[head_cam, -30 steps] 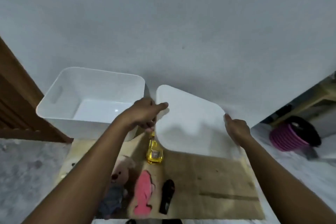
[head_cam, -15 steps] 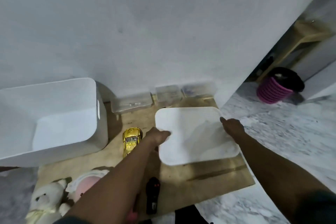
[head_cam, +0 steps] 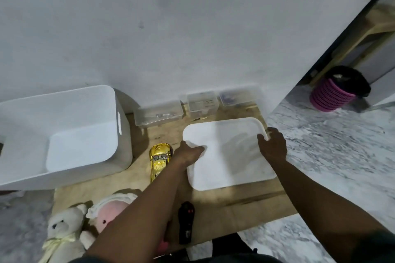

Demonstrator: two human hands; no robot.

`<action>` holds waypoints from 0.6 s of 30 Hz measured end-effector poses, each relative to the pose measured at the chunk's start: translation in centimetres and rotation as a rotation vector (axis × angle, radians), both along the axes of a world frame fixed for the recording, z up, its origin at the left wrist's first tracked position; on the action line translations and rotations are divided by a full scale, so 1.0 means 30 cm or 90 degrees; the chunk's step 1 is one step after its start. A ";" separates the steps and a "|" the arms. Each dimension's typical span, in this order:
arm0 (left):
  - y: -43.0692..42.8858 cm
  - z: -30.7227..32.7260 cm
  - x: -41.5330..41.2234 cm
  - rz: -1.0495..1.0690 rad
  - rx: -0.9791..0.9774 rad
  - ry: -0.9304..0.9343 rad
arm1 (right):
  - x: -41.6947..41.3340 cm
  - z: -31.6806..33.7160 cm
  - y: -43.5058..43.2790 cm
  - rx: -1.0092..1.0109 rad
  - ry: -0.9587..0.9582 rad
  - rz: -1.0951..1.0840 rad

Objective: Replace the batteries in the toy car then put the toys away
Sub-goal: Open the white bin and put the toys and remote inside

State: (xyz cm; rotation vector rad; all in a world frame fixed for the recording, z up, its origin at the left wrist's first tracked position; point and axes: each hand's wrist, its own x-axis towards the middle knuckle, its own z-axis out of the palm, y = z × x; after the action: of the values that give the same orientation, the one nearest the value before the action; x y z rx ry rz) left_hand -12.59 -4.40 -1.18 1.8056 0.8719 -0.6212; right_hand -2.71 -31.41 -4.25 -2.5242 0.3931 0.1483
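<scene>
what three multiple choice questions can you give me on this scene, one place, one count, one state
1. Where is the car?
A between bin and lid
B in the bin
C on the lid

2. How many clear boxes stand by the wall?
A two
B three
C five

3. What do the left hand and right hand do?
A hang free
B hold the car
C grip the lid

Key:
1 A, the car lies right of the bin and left of the lid.
2 B, three boxes stand in a row.
3 C, each hand clasps one lid edge, thumb on top.
</scene>
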 end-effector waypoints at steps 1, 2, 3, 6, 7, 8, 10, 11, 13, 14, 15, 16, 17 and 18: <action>0.003 0.029 -0.008 -0.002 0.006 -0.025 | -0.018 0.009 0.025 0.028 -0.063 0.014; 0.012 0.057 -0.025 0.000 0.015 -0.052 | -0.046 0.021 0.063 0.072 -0.120 0.041; 0.024 0.083 -0.050 0.003 0.022 -0.076 | -0.080 0.038 0.104 0.116 -0.159 0.072; 0.067 0.183 -0.175 0.033 0.020 -0.161 | -0.208 0.092 0.242 0.183 -0.159 0.203; 0.090 0.206 -0.236 0.059 0.023 -0.180 | -0.257 0.103 0.294 0.197 -0.136 0.256; 0.113 0.220 -0.300 0.084 0.026 -0.197 | -0.308 0.106 0.339 0.207 -0.111 0.312; 0.171 0.226 -0.442 0.141 0.033 -0.226 | -0.409 0.105 0.436 0.222 -0.059 0.419; 0.196 0.218 -0.506 0.168 0.038 -0.235 | -0.455 0.104 0.474 0.232 -0.043 0.463; 0.262 0.198 -0.644 0.226 0.085 -0.245 | -0.550 0.106 0.570 0.256 -0.019 0.550; 0.295 0.189 -0.710 0.247 0.129 -0.245 | -0.596 0.107 0.619 0.251 -0.006 0.595; 0.327 0.175 -0.769 0.262 0.179 -0.245 | -0.637 0.107 0.666 0.237 0.004 0.642; 0.356 0.161 -0.819 0.271 0.235 -0.244 | -0.672 0.104 0.707 0.224 0.011 0.670; 0.390 0.144 -0.873 0.279 0.294 -0.247 | -0.710 0.104 0.752 0.224 0.017 0.685; 0.424 0.127 -0.921 0.275 0.357 -0.238 | -0.745 0.103 0.794 0.232 0.027 0.691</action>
State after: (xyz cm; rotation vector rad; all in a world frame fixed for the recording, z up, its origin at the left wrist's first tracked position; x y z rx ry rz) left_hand -40.22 8.34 2.63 2.0323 1.1986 0.2614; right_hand -25.06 -7.58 -1.14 -2.0986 -0.9357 0.6099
